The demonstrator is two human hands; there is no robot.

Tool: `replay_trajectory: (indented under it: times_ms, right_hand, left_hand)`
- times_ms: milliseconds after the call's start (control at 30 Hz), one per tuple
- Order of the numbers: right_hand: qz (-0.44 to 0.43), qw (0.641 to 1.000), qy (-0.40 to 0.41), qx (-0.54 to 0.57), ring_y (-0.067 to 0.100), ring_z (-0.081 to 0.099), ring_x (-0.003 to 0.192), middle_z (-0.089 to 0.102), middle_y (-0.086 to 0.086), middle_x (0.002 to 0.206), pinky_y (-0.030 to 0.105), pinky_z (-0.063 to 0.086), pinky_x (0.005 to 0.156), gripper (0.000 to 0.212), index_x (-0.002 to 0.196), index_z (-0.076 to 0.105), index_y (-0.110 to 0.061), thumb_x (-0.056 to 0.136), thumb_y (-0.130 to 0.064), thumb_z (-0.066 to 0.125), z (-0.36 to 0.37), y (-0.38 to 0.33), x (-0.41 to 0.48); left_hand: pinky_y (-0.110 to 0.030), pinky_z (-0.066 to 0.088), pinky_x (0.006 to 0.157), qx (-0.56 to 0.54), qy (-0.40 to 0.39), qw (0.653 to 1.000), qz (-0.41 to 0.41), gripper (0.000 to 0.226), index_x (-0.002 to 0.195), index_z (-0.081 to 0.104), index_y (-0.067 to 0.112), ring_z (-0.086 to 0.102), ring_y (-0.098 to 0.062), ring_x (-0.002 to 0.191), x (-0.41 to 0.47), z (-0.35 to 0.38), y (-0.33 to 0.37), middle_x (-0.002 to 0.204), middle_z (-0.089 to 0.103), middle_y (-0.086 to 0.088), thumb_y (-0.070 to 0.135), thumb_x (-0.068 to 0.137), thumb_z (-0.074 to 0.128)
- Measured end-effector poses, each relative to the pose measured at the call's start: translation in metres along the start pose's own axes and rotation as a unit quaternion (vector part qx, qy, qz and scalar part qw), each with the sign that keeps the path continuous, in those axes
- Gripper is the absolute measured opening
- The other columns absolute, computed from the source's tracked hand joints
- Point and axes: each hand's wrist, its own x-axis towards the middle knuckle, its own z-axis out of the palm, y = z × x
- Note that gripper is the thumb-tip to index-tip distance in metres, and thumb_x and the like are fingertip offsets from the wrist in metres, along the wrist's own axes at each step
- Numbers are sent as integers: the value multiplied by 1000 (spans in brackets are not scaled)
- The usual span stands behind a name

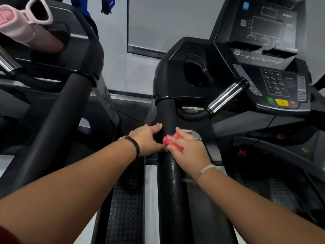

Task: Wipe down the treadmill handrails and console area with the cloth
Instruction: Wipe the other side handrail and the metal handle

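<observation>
Largest, on the right: a black and grey treadmill with a dark console panel carrying a number keypad and green, yellow and red buttons. To the left, just beside it, a second black treadmill. Between the two, running up the middle to the console, the first machine's thick black textured handrail. Reaches both bare forearms forward to that rail. Wraps the left hand round the rail's left side, grip closed on it, fingers curled against the padding. Holds the right hand on the rail's top just beside the left, grip closed on a bunched pink cloth and pressing it against the rail, fingers blurred. Upper left, in the second machine's holder, a pale pink bottle lying tilted, pink-framed sunglasses touching it. Right of the rail, a short chrome sensor bar. On the left wrist a black-strapped watch; on the right a white bead bracelet.
</observation>
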Motion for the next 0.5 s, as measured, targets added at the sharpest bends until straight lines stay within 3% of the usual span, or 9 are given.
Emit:
replay_trajectory:
  times_ms: [67,167,267,367,500]
  right_hand:
    - [13,998,-18,64,3,46,122,47,-2,140,5,22,102,32,115,67,-25,83,-24,70,-5,8,-13]
    - [56,991,-76,95,9,52,119,59,2,129,13,30,103,36,117,66,-23,81,-26,71,-17,10,13]
    - [66,996,-43,38,17,58,111,67,1,116,19,39,94,30,115,67,-23,86,-29,64,-14,-5,46]
    - [42,996,-11,-82,28,51,112,55,7,126,30,41,96,28,117,65,-25,91,-31,54,7,-19,41]
    - [-89,989,75,-94,30,60,104,60,12,124,32,45,94,27,101,74,-24,82,-34,56,15,-2,-15]
  left_hand:
    - [-18,23,107,-123,-15,992,-5,82,143,34,25,30,-8,136,0,-2,-1,148,34,9,29,73,77]
    - [-13,26,100,-129,-8,991,-20,57,136,47,22,38,-10,132,7,-15,6,145,41,3,5,83,61]
    - [-16,35,97,-48,-1,999,-25,42,128,57,21,50,-13,121,9,-27,18,133,55,0,9,88,53]
    - [-23,41,97,-6,-8,1000,-19,31,121,63,21,56,-17,113,11,-28,22,120,64,-3,19,92,53]
    - [-16,27,102,-41,0,999,-20,40,132,53,22,43,-14,130,7,-19,11,140,48,1,12,94,50]
